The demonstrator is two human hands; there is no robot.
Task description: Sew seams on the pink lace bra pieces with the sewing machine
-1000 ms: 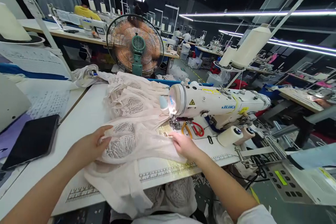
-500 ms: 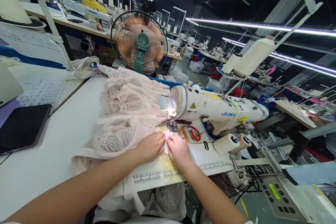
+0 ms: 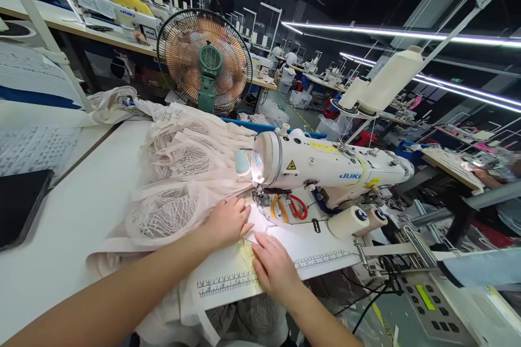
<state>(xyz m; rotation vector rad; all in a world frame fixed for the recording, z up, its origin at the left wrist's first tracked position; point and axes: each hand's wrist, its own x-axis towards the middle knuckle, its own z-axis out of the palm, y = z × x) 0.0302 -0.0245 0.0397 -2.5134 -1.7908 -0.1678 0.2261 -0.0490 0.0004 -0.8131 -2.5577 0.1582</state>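
Palm down, my left hand (image 3: 228,222) rests at the edge of the pale lace bras (image 3: 166,211), its thumb apart from its fingers, just left of the presser foot (image 3: 258,195). A small whitish piece of fabric (image 3: 255,221) lies between the hand and the needle area. My right hand (image 3: 274,265) lies nearer the front edge, fingers stretched over the yellowish tape (image 3: 245,252) on the machine bed, with no held thing visible. The white sewing machine (image 3: 313,157) stands beyond both hands, its lamp lit. Fabric under my left palm is hidden.
Red-handled and orange-handled tools (image 3: 298,207) lie beside the needle. Thread cones (image 3: 349,222) stand on the right. A printed ruler (image 3: 228,282) runs along the front edge. A black phone (image 3: 24,206) lies left; a large fan (image 3: 205,62) stands behind the bras.
My hands have parted: the left has shifted slightly left, the right has come back toward the front edge. The whitish piece by the needle now shows more. The view has turned slightly right.
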